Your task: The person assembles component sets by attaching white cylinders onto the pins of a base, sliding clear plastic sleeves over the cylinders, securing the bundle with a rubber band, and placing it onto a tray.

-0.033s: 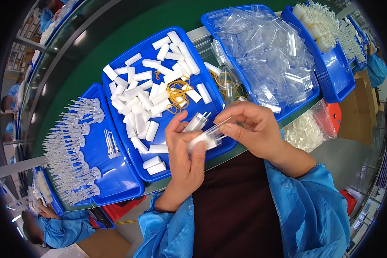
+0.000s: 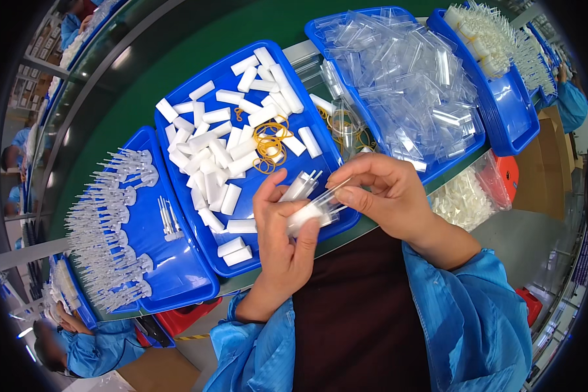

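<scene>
My left hand [image 2: 284, 238] is wrapped round a small bunch of clear plastic tubes with white pieces in them [image 2: 302, 185]. A white cylinder [image 2: 307, 214] shows at its thumb, and thin rods stick out past the fingers. To its right, my right hand [image 2: 382, 196] pinches the end of a clear plastic tube [image 2: 335, 193] between thumb and forefinger; the tube's other end reaches to the left hand. Both hands are over the near right corner of a blue tray [image 2: 206, 70] of loose white cylinders [image 2: 219, 153]. Fingers partly hide the held pieces.
Yellow rubber bands [image 2: 268, 145] lie among the cylinders. At far right a blue tray [image 2: 317, 32] holds clear plastic sleeves [image 2: 411, 78]; beyond it stand stacked blue trays [image 2: 519, 108]. The left tray [image 2: 176, 277] bears white thin-stemmed parts [image 2: 108, 228]. Co-workers sit at both sides.
My left hand and its thumb have shifted very slightly to the right. The right hand keeps its pinch on the tube in nearly the same place.
</scene>
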{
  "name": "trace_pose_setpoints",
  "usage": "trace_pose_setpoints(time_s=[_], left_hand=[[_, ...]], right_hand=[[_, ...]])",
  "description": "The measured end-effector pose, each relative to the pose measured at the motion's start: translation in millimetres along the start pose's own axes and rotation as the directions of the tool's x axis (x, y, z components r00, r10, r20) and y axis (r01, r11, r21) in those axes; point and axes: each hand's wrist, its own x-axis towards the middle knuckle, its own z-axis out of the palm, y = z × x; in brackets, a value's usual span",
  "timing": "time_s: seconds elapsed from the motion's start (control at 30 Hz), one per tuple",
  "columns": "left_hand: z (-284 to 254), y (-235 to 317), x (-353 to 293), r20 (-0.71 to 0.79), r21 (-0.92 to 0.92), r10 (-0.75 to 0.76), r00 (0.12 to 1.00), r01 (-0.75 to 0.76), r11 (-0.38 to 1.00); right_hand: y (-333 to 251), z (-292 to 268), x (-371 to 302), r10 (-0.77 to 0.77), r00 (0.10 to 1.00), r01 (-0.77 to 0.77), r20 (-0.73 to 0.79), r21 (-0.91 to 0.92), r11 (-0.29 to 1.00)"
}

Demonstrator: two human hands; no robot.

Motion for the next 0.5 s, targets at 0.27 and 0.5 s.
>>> trace_pose_setpoints(time_s=[0.27, 0.5], left_hand=[[0.8, -0.3, -0.4, 0.016, 0.097, 0.024, 1.0, -0.025, 0.995], [2.3, 1.5, -3.1, 0.008, -0.002, 0.031, 0.999, -0.031, 1.0]], right_hand=[[-2.2, -3.4, 3.3, -0.132, 0.991, 0.118, -0.021, -0.316, 0.941], [6.8, -3.6, 3.5, -0.182, 0.983, 0.163, -0.021, -0.349, 0.923]])
